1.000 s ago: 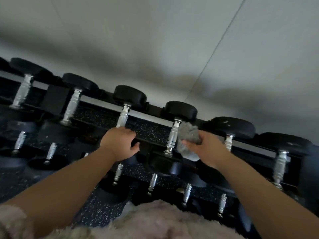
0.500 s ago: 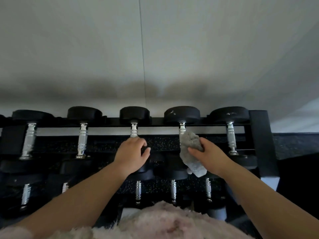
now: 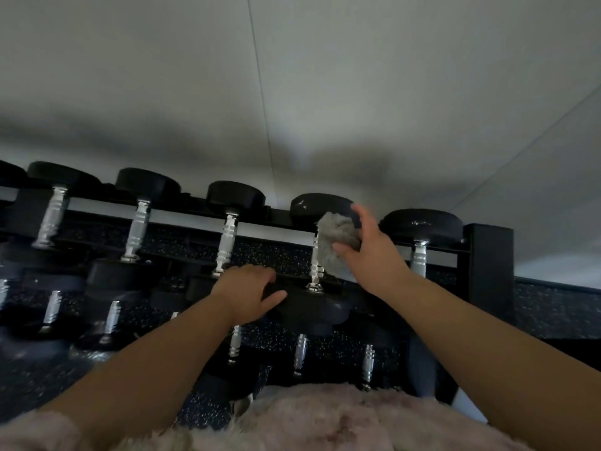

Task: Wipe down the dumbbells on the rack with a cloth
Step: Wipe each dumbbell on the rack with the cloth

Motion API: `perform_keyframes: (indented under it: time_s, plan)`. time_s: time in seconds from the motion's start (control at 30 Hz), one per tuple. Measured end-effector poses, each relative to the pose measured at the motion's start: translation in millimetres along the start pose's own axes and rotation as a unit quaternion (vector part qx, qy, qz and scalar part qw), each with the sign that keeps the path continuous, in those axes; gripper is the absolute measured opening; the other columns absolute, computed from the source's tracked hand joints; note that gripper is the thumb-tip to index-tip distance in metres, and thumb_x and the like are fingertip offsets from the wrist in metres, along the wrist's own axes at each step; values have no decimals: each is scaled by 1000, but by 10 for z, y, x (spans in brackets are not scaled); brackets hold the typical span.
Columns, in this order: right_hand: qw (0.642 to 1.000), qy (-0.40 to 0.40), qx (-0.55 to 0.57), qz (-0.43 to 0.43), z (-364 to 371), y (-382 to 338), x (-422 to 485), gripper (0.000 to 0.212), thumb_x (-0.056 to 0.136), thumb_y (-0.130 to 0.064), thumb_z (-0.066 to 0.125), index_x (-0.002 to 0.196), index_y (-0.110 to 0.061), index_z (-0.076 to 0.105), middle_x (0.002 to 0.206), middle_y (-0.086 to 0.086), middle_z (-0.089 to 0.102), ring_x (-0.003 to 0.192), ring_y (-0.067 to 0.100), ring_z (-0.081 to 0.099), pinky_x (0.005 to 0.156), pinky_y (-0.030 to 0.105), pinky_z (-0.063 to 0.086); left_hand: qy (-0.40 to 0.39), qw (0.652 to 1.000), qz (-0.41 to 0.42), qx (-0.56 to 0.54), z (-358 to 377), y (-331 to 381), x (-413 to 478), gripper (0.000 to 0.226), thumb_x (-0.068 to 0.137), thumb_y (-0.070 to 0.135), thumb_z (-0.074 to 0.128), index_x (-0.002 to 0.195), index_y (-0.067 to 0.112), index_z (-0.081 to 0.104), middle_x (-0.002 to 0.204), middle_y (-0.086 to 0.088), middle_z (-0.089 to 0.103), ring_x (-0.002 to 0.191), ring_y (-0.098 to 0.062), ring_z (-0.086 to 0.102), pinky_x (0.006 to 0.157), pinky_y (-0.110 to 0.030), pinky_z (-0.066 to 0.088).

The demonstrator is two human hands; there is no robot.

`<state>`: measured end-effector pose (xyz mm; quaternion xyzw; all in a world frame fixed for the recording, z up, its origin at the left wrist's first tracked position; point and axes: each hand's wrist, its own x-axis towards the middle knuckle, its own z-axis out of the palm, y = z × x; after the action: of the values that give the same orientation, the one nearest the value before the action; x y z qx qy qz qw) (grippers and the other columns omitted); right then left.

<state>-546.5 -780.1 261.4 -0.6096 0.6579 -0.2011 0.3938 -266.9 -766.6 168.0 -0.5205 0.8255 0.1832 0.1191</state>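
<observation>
Two hands shared the job — the right hand (image 3: 370, 258) clutched the cloth (image 3: 338, 242) against the handle of a top-row dumbbell (image 3: 320, 206) on the rack (image 3: 487, 271), while the left hand (image 3: 247, 291) gripped the near head of its neighbour (image 3: 226, 245) (a brace, I'd judge).

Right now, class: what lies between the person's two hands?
Head view: one dumbbell's chrome handle stands between the left hand, gripping a black dumbbell head, and the right hand, gripping the grey cloth.
</observation>
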Motion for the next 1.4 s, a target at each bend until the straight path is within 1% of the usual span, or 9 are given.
perform_keyframes:
  time_s: [0.2,0.4,0.5,0.6,0.7,1.03,1.2,1.3,1.4]
  plan:
    - [977,81,-81,-181,28,-518,642,30,107,-34,48,135,-26,56,113,-2,67,93,13,59,81,27,44,52,981,-20,-185,19,825,153,58,89,76,40,122,32,57,114,7,58,106,-14,56,96,-39,51]
    - [897,0,-375,-235,401,-368,1193,41,105,-32,48,145,-25,49,161,8,31,142,32,36,113,47,35,123,944,-166,-256,34,1198,385,32,89,62,52,96,32,62,96,13,57,92,-14,58,88,-38,51]
    - [867,-30,-405,-288,442,-303,1230,80,92,-23,65,158,-31,22,164,8,26,141,35,38,111,49,39,149,940,-164,-258,85,1196,367,27,88,58,55,85,31,57,85,12,54,87,-14,56,79,-37,51]
    - [776,-94,-486,-391,404,-213,1282,66,85,-29,73,147,-27,50,153,5,47,134,36,46,103,53,46,165,939,-157,-258,123,1193,355,27,88,57,54,79,31,52,77,13,52,81,-13,53,73,-36,50]
    - [755,-92,-520,-389,329,-231,1367,60,93,-58,55,143,-24,54,143,3,55,124,32,54,100,49,47,175,935,-160,-261,145,1192,372,31,86,59,46,79,30,54,74,13,54,78,-13,53,71,-37,51]
    - [914,40,-306,-263,216,-28,1047,44,109,-43,37,138,-16,54,134,5,61,116,21,62,99,39,53,188,929,-197,-250,127,1232,385,29,86,55,50,75,29,54,73,12,56,76,-13,53,69,-36,51]
    - [955,75,-242,-153,87,126,1064,43,108,-38,32,122,-6,58,114,10,59,103,31,63,78,35,46,190,932,-195,-239,126,1235,392,27,86,54,51,78,29,57,74,12,55,79,-12,51,68,-32,48]
    - [925,42,-316,-209,225,-73,1166,54,105,-45,39,145,-9,45,149,16,47,126,36,55,102,45,47,196,932,-200,-230,161,1231,401,28,85,54,49,77,29,57,73,13,54,79,-12,50,66,-32,47]
    - [847,-46,-441,-292,370,-359,1326,55,105,-50,36,153,-23,33,146,10,49,115,35,60,96,46,48,202,929,-205,-232,189,1228,405,29,84,54,48,75,28,57,72,12,55,77,-12,50,64,-31,47]
